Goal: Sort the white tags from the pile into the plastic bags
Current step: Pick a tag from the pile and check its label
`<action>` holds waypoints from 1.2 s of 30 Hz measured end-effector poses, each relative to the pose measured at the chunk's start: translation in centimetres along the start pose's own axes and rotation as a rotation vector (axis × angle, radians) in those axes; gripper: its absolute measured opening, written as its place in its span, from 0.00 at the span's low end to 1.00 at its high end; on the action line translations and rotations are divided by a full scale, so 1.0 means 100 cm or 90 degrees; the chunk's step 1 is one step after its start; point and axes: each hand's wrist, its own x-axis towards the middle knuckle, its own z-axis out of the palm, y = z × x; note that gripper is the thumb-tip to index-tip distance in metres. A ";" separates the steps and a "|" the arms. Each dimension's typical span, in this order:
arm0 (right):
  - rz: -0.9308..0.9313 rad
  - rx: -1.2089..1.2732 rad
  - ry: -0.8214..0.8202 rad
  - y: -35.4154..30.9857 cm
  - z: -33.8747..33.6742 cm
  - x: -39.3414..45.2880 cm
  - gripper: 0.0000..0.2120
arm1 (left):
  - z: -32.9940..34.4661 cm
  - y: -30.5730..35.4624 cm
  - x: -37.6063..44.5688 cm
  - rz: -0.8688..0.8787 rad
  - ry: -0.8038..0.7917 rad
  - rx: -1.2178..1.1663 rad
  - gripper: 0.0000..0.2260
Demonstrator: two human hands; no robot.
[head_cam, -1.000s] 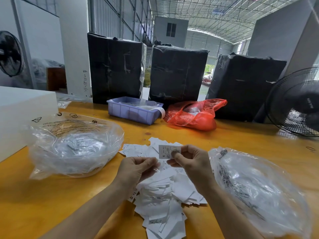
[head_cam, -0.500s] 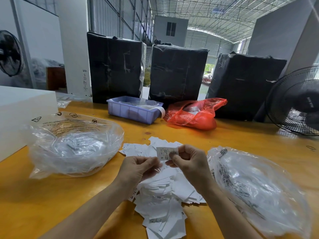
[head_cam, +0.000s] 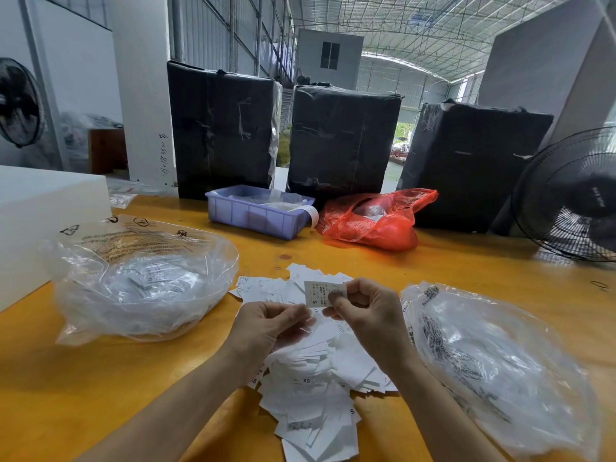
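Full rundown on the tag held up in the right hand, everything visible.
The tag is a small white rectangular slip, thin like paper or fabric label. It carries fine printed lines too small to read and a bold "S" near its lower left corner. The right hand pinches its right end between thumb and fingers, holding it upright, print towards the camera, above the far part of the pile of white tags. The left hand sits just below it; whether they touch is unclear.

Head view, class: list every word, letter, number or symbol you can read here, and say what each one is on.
"S": on the tag pinched by the right hand; its small print is too fine to read.
"XS": on a tag in the pile.
"S": on a tag lower in the pile.
Recycling-type symbols: on the left plastic bag; its text is unreadable.
Right plastic bag: print unreadable.
Pillar: handwritten digits, illegible.
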 end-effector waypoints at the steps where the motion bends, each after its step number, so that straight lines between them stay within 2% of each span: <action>1: -0.001 0.000 0.000 0.000 0.000 0.000 0.04 | 0.000 0.000 0.000 0.000 -0.002 0.001 0.08; 7: -0.002 0.000 0.004 -0.001 0.000 0.000 0.04 | -0.001 0.000 0.000 -0.001 0.001 -0.008 0.08; 16: 0.019 -0.032 -0.064 0.000 0.000 -0.001 0.04 | -0.002 0.001 0.001 0.008 0.005 0.000 0.09; 21: 0.040 -0.065 -0.094 0.002 -0.002 0.001 0.03 | -0.002 0.001 0.003 0.009 0.041 0.012 0.05; 25: 0.074 -0.065 -0.136 0.001 -0.004 0.001 0.10 | -0.003 0.001 0.003 0.017 0.051 0.013 0.04; 31: 0.135 -0.018 -0.205 0.000 -0.004 0.000 0.04 | -0.002 -0.001 0.003 0.017 0.036 0.038 0.05; 34: 0.134 -0.053 -0.204 0.001 0.000 0.001 0.08 | 0.000 -0.003 0.001 0.014 0.023 0.046 0.06; 36: 0.151 -0.084 -0.252 0.000 0.002 0.000 0.10 | 0.001 -0.002 0.000 0.013 0.040 0.026 0.09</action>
